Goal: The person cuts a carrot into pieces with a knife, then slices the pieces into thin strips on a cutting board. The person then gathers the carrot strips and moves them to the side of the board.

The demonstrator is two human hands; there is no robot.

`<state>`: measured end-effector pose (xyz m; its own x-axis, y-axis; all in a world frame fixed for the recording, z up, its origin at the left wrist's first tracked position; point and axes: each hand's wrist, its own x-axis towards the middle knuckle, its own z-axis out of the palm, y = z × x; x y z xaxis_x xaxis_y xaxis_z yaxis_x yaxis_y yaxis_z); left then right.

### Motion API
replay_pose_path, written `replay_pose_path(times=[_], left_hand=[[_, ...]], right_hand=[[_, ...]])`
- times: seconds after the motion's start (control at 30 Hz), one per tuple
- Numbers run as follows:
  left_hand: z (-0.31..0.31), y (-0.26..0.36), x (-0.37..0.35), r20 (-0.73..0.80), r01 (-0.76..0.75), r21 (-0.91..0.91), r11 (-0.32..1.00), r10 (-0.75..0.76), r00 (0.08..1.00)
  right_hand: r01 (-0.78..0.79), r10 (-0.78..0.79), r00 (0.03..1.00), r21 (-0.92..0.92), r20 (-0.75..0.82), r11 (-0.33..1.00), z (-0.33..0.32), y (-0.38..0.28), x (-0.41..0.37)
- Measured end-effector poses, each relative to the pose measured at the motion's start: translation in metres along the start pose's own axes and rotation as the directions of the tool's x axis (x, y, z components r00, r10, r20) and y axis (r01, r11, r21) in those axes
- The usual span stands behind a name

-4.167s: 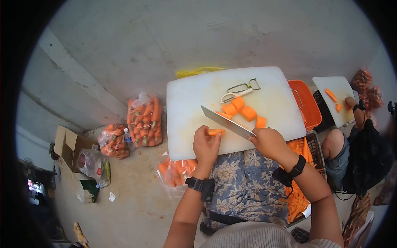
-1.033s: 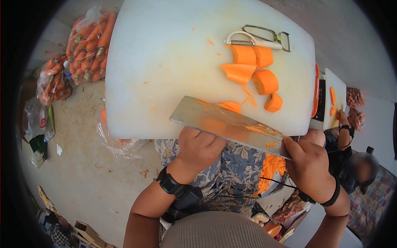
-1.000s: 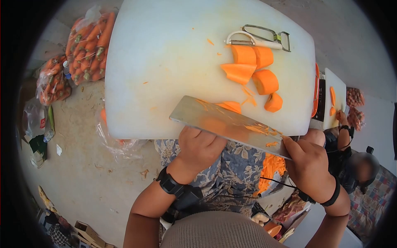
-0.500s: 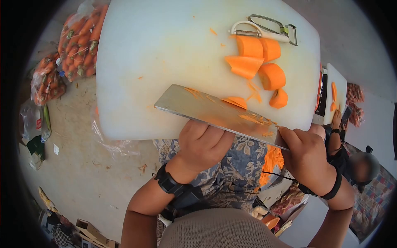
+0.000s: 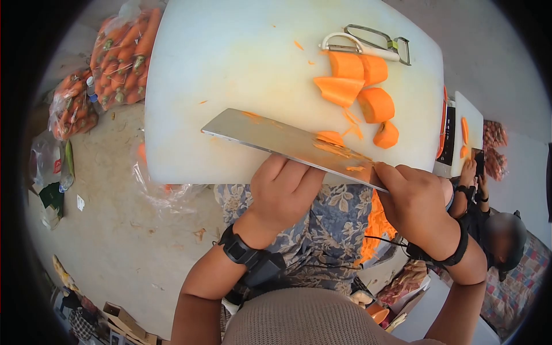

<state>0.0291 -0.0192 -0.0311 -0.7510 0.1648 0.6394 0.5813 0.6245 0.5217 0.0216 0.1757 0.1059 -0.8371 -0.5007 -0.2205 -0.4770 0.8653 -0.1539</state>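
A wide cleaver (image 5: 276, 136) with carrot shreds stuck to its blade slants over the near edge of a white cutting board (image 5: 195, 69). My right hand (image 5: 418, 204) is closed round its handle end. My left hand (image 5: 287, 187) is curled at the blade's lower edge, fingers pressed together; the fingertips are hidden under the blade, so what they hold cannot be seen. A small carrot slice (image 5: 330, 137) lies against the blade's upper edge. Beyond it sit several thick carrot chunks (image 5: 376, 105), beside a white-handled peeler (image 5: 368, 49) and another metal-framed peeler (image 5: 374, 31).
Bags of whole carrots (image 5: 123, 60) stand on the floor at left. Below the board, between my legs and right arm, is a heap of shredded carrot (image 5: 378, 224). At right another person (image 5: 500, 236) works at a second white board (image 5: 468, 132).
The cleaver and my right hand have shifted slightly left and up in view. My left hand stays at the blade's lower edge. The carrot chunks have barely moved in view.
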Motion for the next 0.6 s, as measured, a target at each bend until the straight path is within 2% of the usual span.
replay_pose_path(times=[0.1, 0.27, 0.4, 0.6], left_hand=[[0.001, -0.001, -0.004, -0.031, -0.014, 0.051, 0.999, 0.016, 0.999], [0.002, -0.003, -0.008, -0.01, -0.015, -0.036, 0.999, 0.014, 1.0], [0.002, -0.002, -0.007, 0.008, -0.026, 0.007, 1.0, 0.026, 1.0], [0.002, -0.004, -0.01, 0.002, -0.022, -0.038, 0.999, 0.022, 1.0]], right_hand=[[-0.014, 0.016, 1.0, -0.068, 0.019, 0.998, -0.014, -0.005, -0.011], [-0.008, 0.007, 1.0, -0.128, -0.01, 0.992, -0.019, -0.007, -0.028], [-0.008, 0.008, 1.0, -0.128, 0.0, 0.992, -0.019, -0.006, -0.029], [-0.005, 0.009, 1.0, -0.144, 0.027, 0.989, -0.013, -0.005, -0.028]])
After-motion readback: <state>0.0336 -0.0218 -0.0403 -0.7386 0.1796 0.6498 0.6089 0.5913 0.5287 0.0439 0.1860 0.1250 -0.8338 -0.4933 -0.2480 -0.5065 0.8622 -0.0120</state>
